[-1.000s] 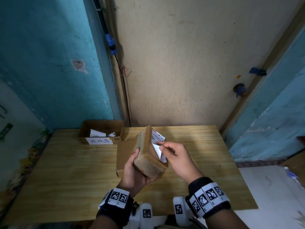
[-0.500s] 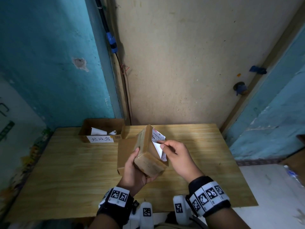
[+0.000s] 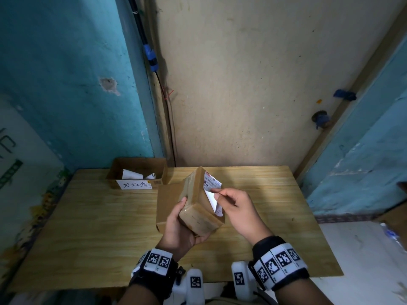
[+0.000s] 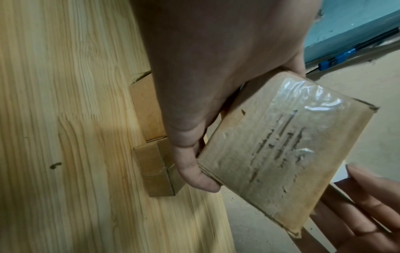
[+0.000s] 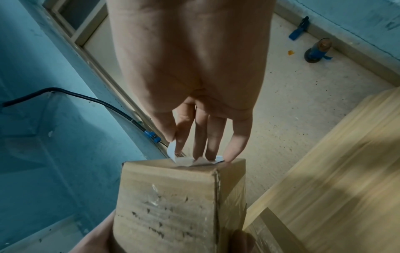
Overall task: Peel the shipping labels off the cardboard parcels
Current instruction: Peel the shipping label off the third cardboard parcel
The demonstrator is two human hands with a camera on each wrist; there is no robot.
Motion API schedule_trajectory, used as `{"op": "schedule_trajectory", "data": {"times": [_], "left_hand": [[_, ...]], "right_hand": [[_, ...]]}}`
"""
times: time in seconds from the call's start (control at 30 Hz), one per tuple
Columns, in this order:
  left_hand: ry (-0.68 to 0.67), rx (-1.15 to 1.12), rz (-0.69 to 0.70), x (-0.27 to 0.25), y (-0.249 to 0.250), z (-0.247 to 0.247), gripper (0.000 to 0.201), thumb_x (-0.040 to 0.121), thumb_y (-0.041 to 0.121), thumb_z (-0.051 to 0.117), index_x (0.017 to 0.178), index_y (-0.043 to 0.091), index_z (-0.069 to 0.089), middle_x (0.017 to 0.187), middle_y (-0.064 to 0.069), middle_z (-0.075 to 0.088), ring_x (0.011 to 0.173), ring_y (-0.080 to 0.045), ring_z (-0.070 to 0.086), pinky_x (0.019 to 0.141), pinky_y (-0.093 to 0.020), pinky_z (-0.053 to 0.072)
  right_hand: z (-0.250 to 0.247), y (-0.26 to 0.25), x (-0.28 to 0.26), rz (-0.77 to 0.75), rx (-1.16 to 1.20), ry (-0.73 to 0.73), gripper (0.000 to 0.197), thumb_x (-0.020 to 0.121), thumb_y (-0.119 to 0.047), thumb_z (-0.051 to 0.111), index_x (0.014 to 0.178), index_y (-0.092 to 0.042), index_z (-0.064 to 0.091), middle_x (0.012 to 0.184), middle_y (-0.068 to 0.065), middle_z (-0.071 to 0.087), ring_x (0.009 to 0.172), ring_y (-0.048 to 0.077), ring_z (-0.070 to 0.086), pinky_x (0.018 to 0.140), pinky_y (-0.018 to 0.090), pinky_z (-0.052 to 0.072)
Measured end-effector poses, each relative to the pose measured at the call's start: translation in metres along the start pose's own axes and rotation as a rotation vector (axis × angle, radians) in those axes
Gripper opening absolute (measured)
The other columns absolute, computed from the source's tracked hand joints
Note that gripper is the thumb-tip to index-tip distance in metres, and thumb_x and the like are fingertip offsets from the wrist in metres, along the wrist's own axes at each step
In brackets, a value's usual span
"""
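An open brown cardboard box (image 3: 138,172) with a white handwritten paper strip on its front wall is sitting at the far left part of the light wooden table (image 3: 88,227), and white curled paper pieces (image 3: 132,174) are lying inside it. A flat brown cardboard parcel (image 3: 168,203) is lying on the table just right of that box, near the far edge. Above it, the left hand (image 3: 179,233) is gripping a smaller, tape-wrapped brown cardboard parcel (image 3: 198,208) from below, thumb lying along its left face; this parcel is tilting, its long axis running from the person up toward the far wall, its labelled face turning right. The right hand (image 3: 240,213) is pinching the white shipping label (image 3: 212,194) between thumb and forefinger; the label's near part is standing off the cardboard, its far printed part lying against it.
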State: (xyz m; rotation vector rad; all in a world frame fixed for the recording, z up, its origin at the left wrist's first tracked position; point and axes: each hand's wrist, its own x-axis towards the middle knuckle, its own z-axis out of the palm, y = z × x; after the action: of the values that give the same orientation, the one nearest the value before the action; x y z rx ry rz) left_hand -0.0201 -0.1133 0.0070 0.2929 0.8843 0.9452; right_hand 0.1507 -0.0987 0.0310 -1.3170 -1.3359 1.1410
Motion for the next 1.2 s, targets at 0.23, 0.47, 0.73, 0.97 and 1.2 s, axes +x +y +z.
{"op": "schedule_trajectory", "data": {"times": [0.23, 0.47, 0.73, 0.97, 1.2], "left_hand": [[-0.001, -0.011, -0.013, 0.0, -0.002, 0.0, 0.066, 0.078, 0.059, 0.056, 0.127, 0.014, 0.061, 0.109, -0.017, 0.068, 0.096, -0.034, 0.064, 0.081, -0.042, 0.049], [0.012, -0.008, -0.024, 0.002, -0.003, 0.0, 0.067, 0.078, 0.06, 0.056, 0.127, 0.014, 0.06, 0.111, -0.017, 0.068, 0.097, -0.033, 0.064, 0.079, -0.041, 0.05], [0.011, -0.027, -0.029, 0.007, -0.004, -0.002, 0.07, 0.078, 0.06, 0.058, 0.133, 0.017, 0.057, 0.113, -0.015, 0.068, 0.1, -0.033, 0.063, 0.079, -0.042, 0.05], [0.001, -0.036, -0.033, 0.007, -0.004, -0.001, 0.07, 0.077, 0.06, 0.056, 0.131, 0.015, 0.059, 0.11, -0.017, 0.068, 0.099, -0.033, 0.062, 0.079, -0.041, 0.049], [0.0, -0.038, -0.041, 0.007, -0.004, -0.002, 0.07, 0.081, 0.06, 0.054, 0.134, 0.015, 0.056, 0.114, -0.016, 0.067, 0.101, -0.034, 0.062, 0.082, -0.042, 0.048]], "right_hand": [[-0.003, 0.006, 0.0, -0.007, -0.008, -0.006, 0.015, 0.1, -0.008, 0.066, 0.099, -0.013, 0.08, 0.116, -0.008, 0.077, 0.11, 0.0, 0.07, 0.091, 0.014, 0.051], [-0.004, 0.008, 0.004, -0.017, -0.01, -0.027, 0.026, 0.1, -0.007, 0.066, 0.088, -0.026, 0.078, 0.116, -0.008, 0.077, 0.109, -0.001, 0.07, 0.09, 0.013, 0.05], [-0.005, 0.014, 0.008, -0.019, -0.018, -0.011, 0.015, 0.099, -0.007, 0.067, 0.103, -0.01, 0.081, 0.112, -0.013, 0.076, 0.106, -0.002, 0.071, 0.09, 0.013, 0.05], [-0.005, 0.017, 0.012, -0.017, -0.031, -0.005, 0.015, 0.099, -0.007, 0.067, 0.106, -0.009, 0.08, 0.109, -0.016, 0.075, 0.102, -0.005, 0.07, 0.087, 0.012, 0.05], [-0.004, 0.015, 0.009, -0.022, -0.025, -0.019, 0.02, 0.099, -0.006, 0.067, 0.095, -0.021, 0.081, 0.109, -0.016, 0.076, 0.102, -0.006, 0.07, 0.086, 0.011, 0.05]]}}
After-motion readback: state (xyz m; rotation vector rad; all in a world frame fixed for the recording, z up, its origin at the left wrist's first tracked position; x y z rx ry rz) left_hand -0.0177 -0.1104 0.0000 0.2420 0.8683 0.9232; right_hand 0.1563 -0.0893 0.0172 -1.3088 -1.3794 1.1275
